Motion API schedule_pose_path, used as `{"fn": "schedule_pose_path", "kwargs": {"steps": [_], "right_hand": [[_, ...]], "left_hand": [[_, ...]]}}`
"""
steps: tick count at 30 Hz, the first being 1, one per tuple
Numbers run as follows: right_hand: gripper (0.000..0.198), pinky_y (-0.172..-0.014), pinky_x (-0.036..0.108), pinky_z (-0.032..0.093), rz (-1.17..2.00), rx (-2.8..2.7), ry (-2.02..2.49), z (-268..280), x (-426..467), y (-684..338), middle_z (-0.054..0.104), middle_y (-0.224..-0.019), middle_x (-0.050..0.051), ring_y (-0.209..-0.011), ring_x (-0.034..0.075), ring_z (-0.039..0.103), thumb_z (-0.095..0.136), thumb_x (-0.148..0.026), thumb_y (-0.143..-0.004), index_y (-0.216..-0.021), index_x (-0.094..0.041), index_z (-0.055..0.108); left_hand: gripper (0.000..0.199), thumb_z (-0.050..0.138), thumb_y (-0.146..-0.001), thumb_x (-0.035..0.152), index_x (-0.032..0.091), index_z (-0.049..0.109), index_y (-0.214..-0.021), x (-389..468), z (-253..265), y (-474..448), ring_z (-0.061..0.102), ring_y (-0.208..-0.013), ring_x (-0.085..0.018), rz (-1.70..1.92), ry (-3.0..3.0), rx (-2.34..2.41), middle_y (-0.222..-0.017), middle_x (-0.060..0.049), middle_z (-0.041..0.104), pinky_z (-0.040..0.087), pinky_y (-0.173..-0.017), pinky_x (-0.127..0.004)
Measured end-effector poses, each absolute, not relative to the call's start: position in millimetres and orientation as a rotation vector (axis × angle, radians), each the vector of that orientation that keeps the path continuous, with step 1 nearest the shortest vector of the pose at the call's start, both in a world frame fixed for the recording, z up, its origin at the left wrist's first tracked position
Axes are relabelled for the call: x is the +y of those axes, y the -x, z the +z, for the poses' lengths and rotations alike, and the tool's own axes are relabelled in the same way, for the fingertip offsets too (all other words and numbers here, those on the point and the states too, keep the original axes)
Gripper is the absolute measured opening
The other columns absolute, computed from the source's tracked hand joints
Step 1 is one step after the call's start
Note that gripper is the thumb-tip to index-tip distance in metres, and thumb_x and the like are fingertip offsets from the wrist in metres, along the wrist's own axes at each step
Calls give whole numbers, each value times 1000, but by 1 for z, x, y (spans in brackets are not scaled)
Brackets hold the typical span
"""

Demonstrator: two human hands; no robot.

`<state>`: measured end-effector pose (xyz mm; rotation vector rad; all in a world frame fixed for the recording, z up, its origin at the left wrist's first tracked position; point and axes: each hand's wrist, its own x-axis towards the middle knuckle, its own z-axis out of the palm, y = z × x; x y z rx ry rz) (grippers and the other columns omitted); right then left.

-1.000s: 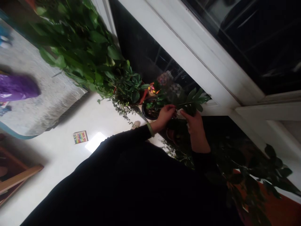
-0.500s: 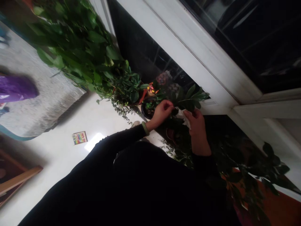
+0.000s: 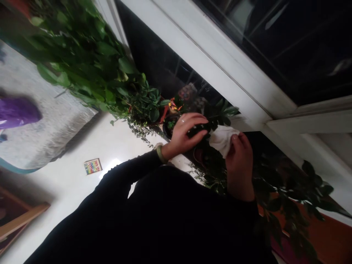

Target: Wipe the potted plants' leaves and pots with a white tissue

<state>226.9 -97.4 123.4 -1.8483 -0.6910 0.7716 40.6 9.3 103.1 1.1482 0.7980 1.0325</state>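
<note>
- While our right hand (image 3: 239, 159) pinches a white cloth (image 3: 223, 139) between thumb and fingers, the cloth spreads out toward our other hand.
- Our left hand (image 3: 182, 136) curves half-open, thumb and fingers parted, by dark leaves (image 3: 197, 128); we cannot tell whether it touches them.
- Beyond, we see glossy leaves (image 3: 230, 110) near the white window frame (image 3: 220, 66).
</note>
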Motion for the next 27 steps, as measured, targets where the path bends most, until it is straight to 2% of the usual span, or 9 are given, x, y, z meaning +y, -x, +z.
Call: {"fn": "schedule_pose_path", "kwargs": {"steps": [4,6,8,10,13,16,22,25,27], "right_hand": [[26,-103,47,66,700,-694,1743,129,-88,-207,78,-125,13,-117,28,76,64,-49,-103,-112,-26,71],[29,-103,49,67,724,-658,1652,132,-80,-198,80,-120,11,-114,28,77,70,-53,-100,-112,-27,76],[34,-104,48,67,729,-639,1546,136,-72,-192,81,-121,8,-116,27,78,76,-58,-97,-112,-28,79],[35,-104,45,68,685,-604,1452,136,-68,-192,81,-123,6,-117,23,78,78,-58,-95,-112,-27,80],[27,-90,33,66,562,-475,1427,110,-69,-204,78,-110,2,-103,16,77,77,-50,-94,-105,-26,76],[27,-81,28,59,471,-339,1574,57,-72,-219,73,-99,-2,-93,13,71,77,-46,-84,-98,-25,67],[28,-92,43,61,670,-604,1834,-18,-48,-230,77,-88,6,-89,23,70,80,-46,-73,-84,-21,71],[27,-97,47,61,677,-769,1906,-27,-28,-232,78,-86,8,-93,27,71,80,-48,-79,-75,-23,71],[31,-99,48,62,668,-897,1895,-27,-18,-231,81,-92,9,-98,28,73,78,-53,-85,-81,-22,77]], "left_hand": [[43,102,-79,40,27,85,-117,1,113,-52,70,-139,-32,987,-1199,670,-135,-11,80,50,-127,-46],[39,95,-87,48,24,83,-115,10,101,-60,76,-122,-27,998,-1265,619,-123,-9,82,57,-116,-42],[40,88,-92,59,22,80,-105,31,87,-62,76,-97,-21,1054,-1355,588,-105,-5,81,62,-94,-37],[38,79,-100,61,24,76,-110,59,79,-53,73,-94,-19,1181,-1439,701,-102,-3,77,62,-89,-35],[30,75,-105,55,26,71,-113,100,74,-30,71,-100,-21,1431,-1583,958,-104,-3,71,61,-92,-37],[24,78,-102,45,24,68,-106,118,64,-18,69,-101,-21,1423,-1718,1098,-106,-3,71,58,-96,-37],[12,76,-94,24,24,66,-101,102,21,-42,68,-93,-19,1158,-1721,1181,-103,-3,75,54,-90,-34],[15,76,-92,19,24,63,-98,98,13,-52,66,-88,-18,1123,-1671,1160,-100,-2,75,51,-85,-31],[19,77,-92,17,24,61,-96,99,12,-52,64,-85,-16,1117,-1633,1174,-97,0,73,50,-83,-29]]}}
